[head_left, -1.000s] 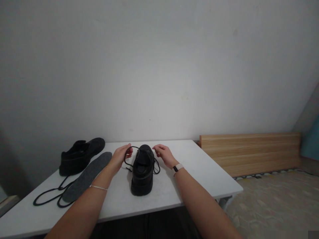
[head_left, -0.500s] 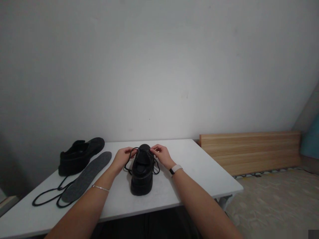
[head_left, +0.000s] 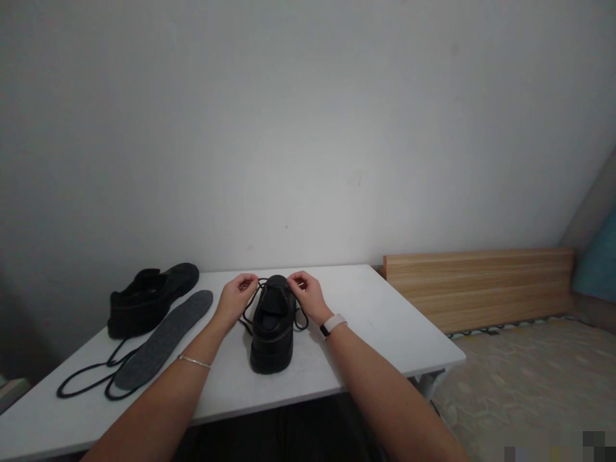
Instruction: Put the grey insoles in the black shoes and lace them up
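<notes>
A black shoe (head_left: 272,350) stands on the white table with its heel toward me and its tongue raised. My left hand (head_left: 239,292) pinches a black lace at the left of the shoe's front part. At the right side, my right hand (head_left: 305,292) has its fingertips closed on the lace close to the eyelets. Loops of lace hang down on both sides of the shoe. Further left lie a second black shoe (head_left: 139,311), a grey insole (head_left: 166,340) and a loose black lace (head_left: 79,391), which runs partly under the insole.
The white table (head_left: 380,333) reaches back to a grey wall (head_left: 308,141). Beyond its right edge are a wooden board (head_left: 481,289) and a patterned light surface (head_left: 520,378). Something blue (head_left: 597,263) shows at the far right.
My left hand has drawn slightly up and away from the shoe's front, pulling the lace out a little. My right hand has shifted slightly; the whole view has moved a little.
</notes>
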A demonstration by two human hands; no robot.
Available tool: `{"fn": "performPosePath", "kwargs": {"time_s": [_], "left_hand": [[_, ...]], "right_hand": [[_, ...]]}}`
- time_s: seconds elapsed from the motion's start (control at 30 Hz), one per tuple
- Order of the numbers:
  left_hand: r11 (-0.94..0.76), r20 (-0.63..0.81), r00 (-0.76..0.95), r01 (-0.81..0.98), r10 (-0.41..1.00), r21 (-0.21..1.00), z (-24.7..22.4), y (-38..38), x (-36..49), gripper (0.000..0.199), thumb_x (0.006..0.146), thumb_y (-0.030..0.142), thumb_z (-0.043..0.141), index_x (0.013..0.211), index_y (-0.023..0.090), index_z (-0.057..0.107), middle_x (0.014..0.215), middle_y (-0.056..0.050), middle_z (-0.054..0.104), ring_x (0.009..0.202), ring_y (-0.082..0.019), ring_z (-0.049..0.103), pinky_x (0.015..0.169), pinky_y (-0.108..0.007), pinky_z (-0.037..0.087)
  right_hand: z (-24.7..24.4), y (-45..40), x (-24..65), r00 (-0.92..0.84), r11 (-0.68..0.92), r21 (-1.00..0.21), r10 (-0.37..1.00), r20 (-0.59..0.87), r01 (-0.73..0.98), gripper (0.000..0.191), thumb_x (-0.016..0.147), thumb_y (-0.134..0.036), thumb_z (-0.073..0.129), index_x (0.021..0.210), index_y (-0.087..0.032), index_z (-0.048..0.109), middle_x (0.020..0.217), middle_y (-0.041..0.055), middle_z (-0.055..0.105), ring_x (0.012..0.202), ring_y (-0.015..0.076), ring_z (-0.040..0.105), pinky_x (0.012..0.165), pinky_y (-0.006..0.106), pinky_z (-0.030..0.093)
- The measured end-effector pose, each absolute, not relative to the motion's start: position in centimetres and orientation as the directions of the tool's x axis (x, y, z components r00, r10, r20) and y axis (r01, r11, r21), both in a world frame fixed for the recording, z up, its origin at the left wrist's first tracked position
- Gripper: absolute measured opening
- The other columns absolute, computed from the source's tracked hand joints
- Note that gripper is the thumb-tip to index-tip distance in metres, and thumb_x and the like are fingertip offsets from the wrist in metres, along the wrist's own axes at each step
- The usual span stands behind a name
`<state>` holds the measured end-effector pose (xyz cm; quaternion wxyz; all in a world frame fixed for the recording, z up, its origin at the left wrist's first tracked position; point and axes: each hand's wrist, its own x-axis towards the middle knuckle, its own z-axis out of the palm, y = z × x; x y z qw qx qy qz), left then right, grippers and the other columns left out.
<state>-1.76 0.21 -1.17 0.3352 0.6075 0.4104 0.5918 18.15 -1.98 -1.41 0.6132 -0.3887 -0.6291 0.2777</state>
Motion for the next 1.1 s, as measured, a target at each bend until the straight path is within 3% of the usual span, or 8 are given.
{"fn": "performPosePath", "kwargs": {"time_s": [0.23, 0.47, 0.67, 0.83, 0.97, 1.1], "left_hand": [[-0.304, 0.294, 0.131, 0.069, 0.947, 0.95, -1.4, 0.1, -2.2, 0.041, 0.064, 0.045, 0.075, 0.09, 0.015, 0.065, 0.081, -0.007, 0.068, 0.075, -0.019, 0.061, 0.069, -0.028, 0.045], [-0.342, 0.345, 0.149, -0.051, 0.927, 0.939, -1.0, -0.4, -1.8, 0.035, 0.064, 0.043, 0.075, 0.082, 0.017, 0.061, 0.081, -0.004, 0.066, 0.076, -0.017, 0.06, 0.072, -0.027, 0.046], [-0.276, 0.309, 0.128, -0.225, 0.942, 0.934, -0.6, -0.4, -2.3, 0.029, 0.062, 0.033, 0.078, 0.08, 0.017, 0.061, 0.073, 0.002, 0.059, 0.068, -0.011, 0.057, 0.07, -0.024, 0.047], [-0.176, 0.193, 0.183, -0.108, 0.964, 0.979, -1.1, -0.3, -2.4, 0.039, 0.059, 0.037, 0.08, 0.088, 0.015, 0.065, 0.075, -0.003, 0.066, 0.068, -0.015, 0.06, 0.066, -0.027, 0.047], [-0.245, 0.252, 0.181, -0.059, 0.951, 0.968, -1.3, -0.3, -2.3, 0.037, 0.061, 0.041, 0.079, 0.082, 0.014, 0.066, 0.076, -0.005, 0.068, 0.07, -0.017, 0.061, 0.067, -0.027, 0.046], [-0.29, 0.298, 0.145, -0.078, 0.943, 0.954, -1.4, 0.1, -2.4, 0.037, 0.064, 0.044, 0.077, 0.084, 0.016, 0.062, 0.078, -0.003, 0.067, 0.072, -0.015, 0.062, 0.069, -0.027, 0.047]], "right_hand": [[-2.1, -1.4, 18.7, -0.001, 0.522, -0.845, 0.851, 0.525, 0.114, 0.017, 0.073, -0.036, 0.067, 0.076, -0.019, 0.065, 0.077, 0.0021, 0.064, 0.071, 0.0147, 0.054, 0.068, 0.028, 0.042], [-2.4, -0.8, 18.6, 0.076, 0.509, -0.861, 0.858, 0.507, -0.006, 0.021, 0.077, -0.041, 0.06, 0.077, -0.021, 0.054, 0.07, -0.001, 0.059, 0.071, 0.0152, 0.055, 0.069, 0.029, 0.043], [-2.0, -0.6, 19.5, 0.157, 0.498, -0.859, 0.864, 0.479, -0.121, 0.024, 0.075, -0.044, 0.061, 0.078, -0.021, 0.053, 0.067, -0.0032, 0.05, 0.064, 0.0125, 0.046, 0.063, 0.027, 0.04], [-2.1, -0.5, 19.8, 0.104, 0.431, -0.879, 0.902, 0.419, -0.202, 0.028, 0.065, -0.032, 0.07, 0.088, -0.021, 0.057, 0.075, -0.0029, 0.054, 0.066, 0.0111, 0.048, 0.061, 0.025, 0.039], [-2.4, -0.7, 19.7, 0.04, 0.366, -0.906, 0.93, 0.366, -0.214, 0.033, 0.06, -0.025, 0.071, 0.091, -0.021, 0.06, 0.076, -0.0029, 0.057, 0.064, 0.0102, 0.05, 0.058, 0.024, 0.038], [-2.7, -0.7, 19.7, -0.016, 0.324, -0.929, 0.943, 0.332, -0.177, 0.024, 0.059, -0.027, 0.075, 0.076, -0.017, 0.061, 0.061, -0.0041, 0.056, 0.054, 0.009, 0.046, 0.052, 0.022, 0.034]]}}
